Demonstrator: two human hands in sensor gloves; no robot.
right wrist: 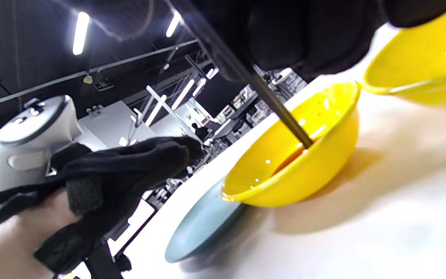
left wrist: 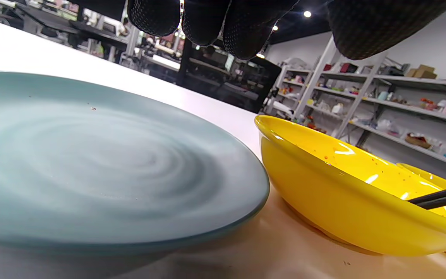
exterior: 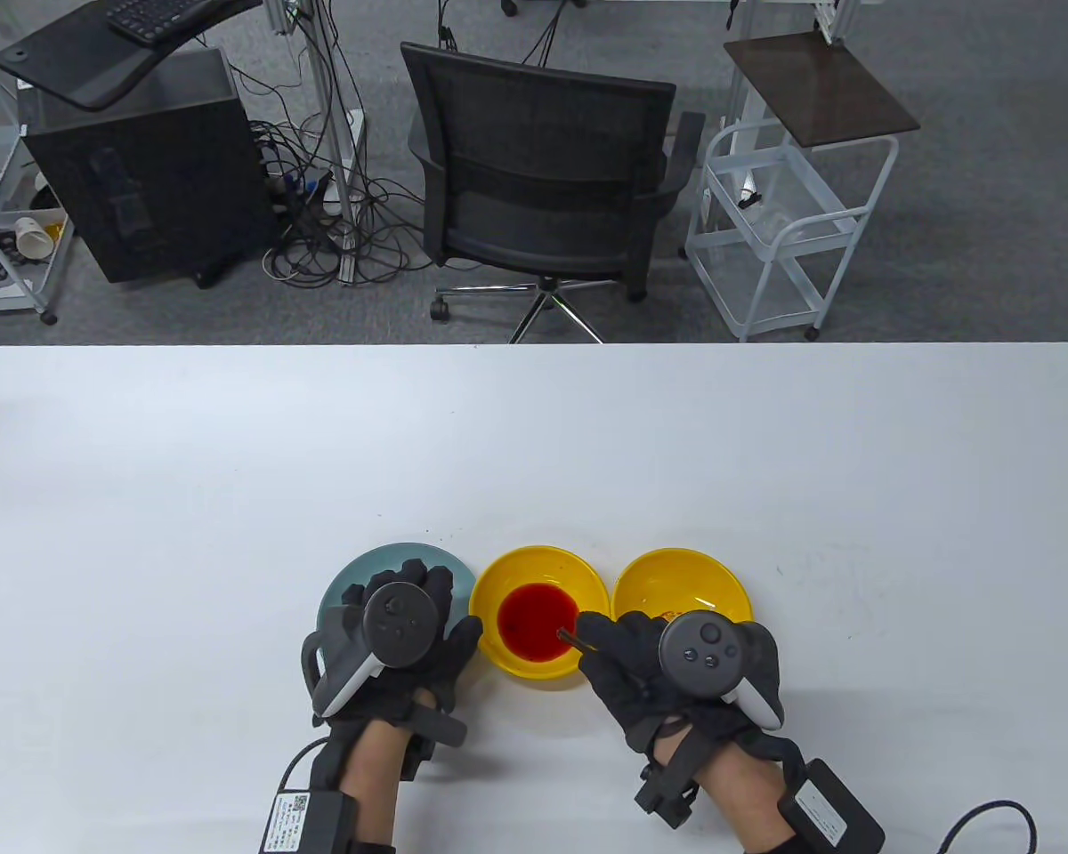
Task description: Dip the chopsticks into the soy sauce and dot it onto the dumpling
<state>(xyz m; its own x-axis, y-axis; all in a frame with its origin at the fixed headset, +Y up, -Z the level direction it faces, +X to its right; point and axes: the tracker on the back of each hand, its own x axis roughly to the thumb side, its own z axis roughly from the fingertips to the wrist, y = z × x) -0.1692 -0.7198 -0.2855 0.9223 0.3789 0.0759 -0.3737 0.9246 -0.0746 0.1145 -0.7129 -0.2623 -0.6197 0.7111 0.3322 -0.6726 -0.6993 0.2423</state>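
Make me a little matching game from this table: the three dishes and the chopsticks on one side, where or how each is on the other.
Things:
1. blue-grey plate
2. middle yellow bowl
3. right yellow bowl
4. chopsticks

States:
A. holds red sauce
B. tips down in the sauce, held by the right hand
C. under the left hand
D. partly hidden by the right hand

Pairs: 1-C, 2-A, 3-D, 4-B

Left hand (exterior: 400, 636) spread flat — right hand (exterior: 650, 663) gripping.
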